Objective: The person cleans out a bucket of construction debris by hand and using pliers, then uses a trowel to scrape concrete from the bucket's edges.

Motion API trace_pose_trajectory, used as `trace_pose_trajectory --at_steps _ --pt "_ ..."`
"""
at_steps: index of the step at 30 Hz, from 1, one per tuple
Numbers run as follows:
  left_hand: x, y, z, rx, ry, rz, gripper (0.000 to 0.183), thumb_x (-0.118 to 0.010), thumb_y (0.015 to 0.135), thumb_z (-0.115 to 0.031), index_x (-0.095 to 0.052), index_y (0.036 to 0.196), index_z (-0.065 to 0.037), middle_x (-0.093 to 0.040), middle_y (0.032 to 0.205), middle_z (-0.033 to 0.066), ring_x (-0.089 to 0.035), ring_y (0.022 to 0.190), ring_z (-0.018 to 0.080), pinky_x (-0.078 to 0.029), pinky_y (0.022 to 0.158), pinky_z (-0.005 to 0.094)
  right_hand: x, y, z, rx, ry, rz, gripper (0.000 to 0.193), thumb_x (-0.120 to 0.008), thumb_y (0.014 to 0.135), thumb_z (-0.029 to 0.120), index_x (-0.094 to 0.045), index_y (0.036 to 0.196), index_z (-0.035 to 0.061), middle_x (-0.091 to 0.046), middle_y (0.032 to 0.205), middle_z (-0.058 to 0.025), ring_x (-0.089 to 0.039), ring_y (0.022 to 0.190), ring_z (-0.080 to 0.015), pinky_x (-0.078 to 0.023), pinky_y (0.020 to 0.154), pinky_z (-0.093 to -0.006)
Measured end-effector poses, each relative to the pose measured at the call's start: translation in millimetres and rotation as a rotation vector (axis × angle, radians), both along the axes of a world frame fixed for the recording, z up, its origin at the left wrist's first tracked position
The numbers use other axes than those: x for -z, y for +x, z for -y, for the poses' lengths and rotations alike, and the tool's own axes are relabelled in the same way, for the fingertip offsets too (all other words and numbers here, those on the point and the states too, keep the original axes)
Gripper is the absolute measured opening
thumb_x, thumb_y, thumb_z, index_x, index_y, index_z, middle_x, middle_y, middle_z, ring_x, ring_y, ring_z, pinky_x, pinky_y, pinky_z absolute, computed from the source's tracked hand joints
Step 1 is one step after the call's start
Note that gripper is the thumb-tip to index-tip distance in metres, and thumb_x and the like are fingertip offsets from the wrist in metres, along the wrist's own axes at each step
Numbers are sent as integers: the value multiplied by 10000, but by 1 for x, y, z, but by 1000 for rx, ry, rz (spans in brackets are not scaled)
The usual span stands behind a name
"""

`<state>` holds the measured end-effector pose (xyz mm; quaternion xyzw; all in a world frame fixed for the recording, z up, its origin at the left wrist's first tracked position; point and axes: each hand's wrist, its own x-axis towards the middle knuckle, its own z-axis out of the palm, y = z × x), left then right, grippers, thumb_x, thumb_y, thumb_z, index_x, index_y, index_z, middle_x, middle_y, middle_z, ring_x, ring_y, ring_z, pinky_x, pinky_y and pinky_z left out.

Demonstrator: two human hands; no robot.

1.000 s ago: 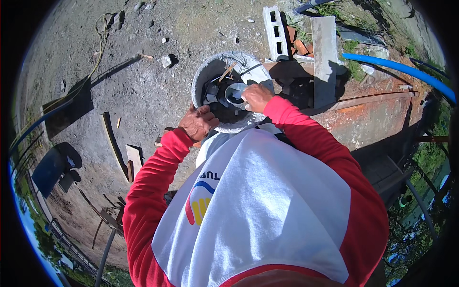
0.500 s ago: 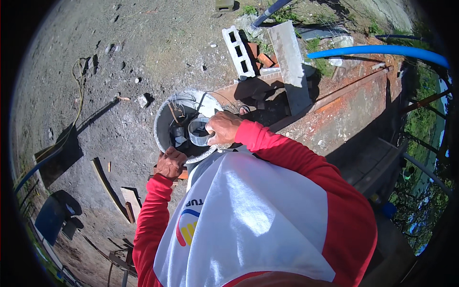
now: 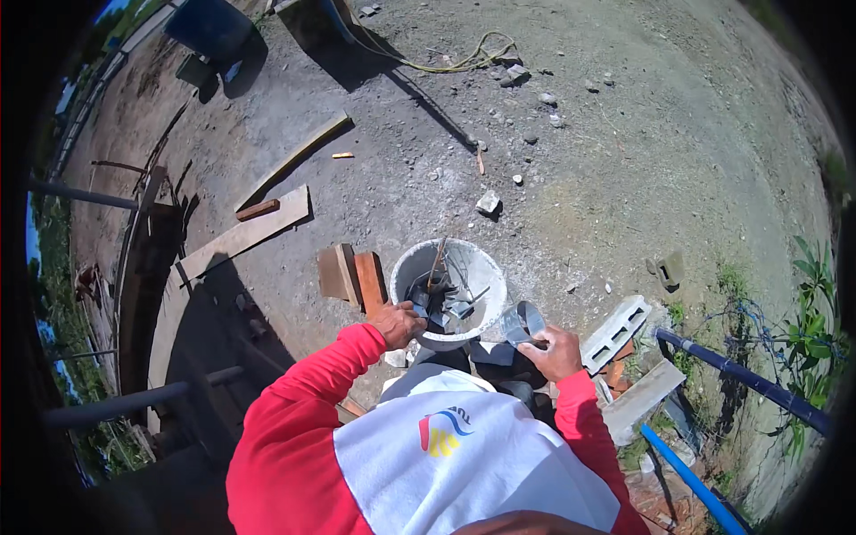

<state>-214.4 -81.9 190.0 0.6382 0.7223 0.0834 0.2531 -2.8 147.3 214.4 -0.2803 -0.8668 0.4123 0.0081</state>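
Note:
A round whitish bucket [image 3: 488, 283] stands on the dirt in front of me. Inside lie dark and grey scraps [image 3: 443, 299], some thin sticks and bent wire. My left hand [image 3: 399, 325] has its fingers curled over the bucket's near left rim. To the right of the bucket, my right hand [image 3: 553, 352] grips the edge of a short, see-through greyish cylinder [image 3: 521, 321]. The cylinder is tilted and apart from the bucket; I cannot tell whether it has a bottom.
Wood blocks [image 3: 364, 281] lie left of the bucket, with longer boards [image 3: 259, 227] beyond. To the right are a hollow concrete block [image 3: 615, 333], a slab [image 3: 644, 401], a dark pipe [image 3: 740, 379] and a bright blue pipe [image 3: 691, 481]. A pale stone [image 3: 488, 202] lies ahead.
The view has swung round to the left. My right hand has carried the cylinder from over the bucket to outside its right side. My left hand stays at the rim.

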Motion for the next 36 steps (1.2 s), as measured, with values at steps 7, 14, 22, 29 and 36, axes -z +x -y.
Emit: trace_pose_trajectory --at_steps 7,14,22,29,36 --pt "-22 -65 78 -222 -13 -29 106 -547 630 -122 -545 733 -94 -548 660 61 -504 714 246 -424 631 325 -25 -133 34 -189 53 -109 254 -688 554 235 -546 577 26 -524 586 -119 -525 532 -271 -409 494 -337" --pt "-48 -90 143 -574 35 -49 117 -534 620 -100 -550 735 -110 -550 680 54 -493 739 249 -429 559 385 -31 -287 92 -767 42 -182 268 -636 622 256 -557 678 6 -538 681 -156 -536 644 -304 -422 582 -373" --pt "-69 -153 153 -817 55 -114 200 -561 565 -73 -570 759 -122 -559 662 21 -509 699 220 -427 522 362 -7 -442 174 -1375 156 44 312 -584 665 272 -571 732 -33 -555 717 -219 -544 718 -356 -428 650 -407" --pt "-72 -296 130 -873 34 -94 255 -591 499 -73 -575 749 -124 -554 640 33 -514 665 228 -429 521 362 8 -600 173 -1568 170 286 375 -588 672 337 -591 731 -33 -564 737 -223 -554 732 -359 -446 665 -391" --pt "-105 -436 118 -914 100 -145 202 -595 514 -66 -561 707 -114 -549 639 42 -499 645 236 -412 514 358 -47 -759 162 -1566 272 318 326 -605 668 297 -595 756 -16 -572 780 -209 -555 782 -332 -447 691 -378"
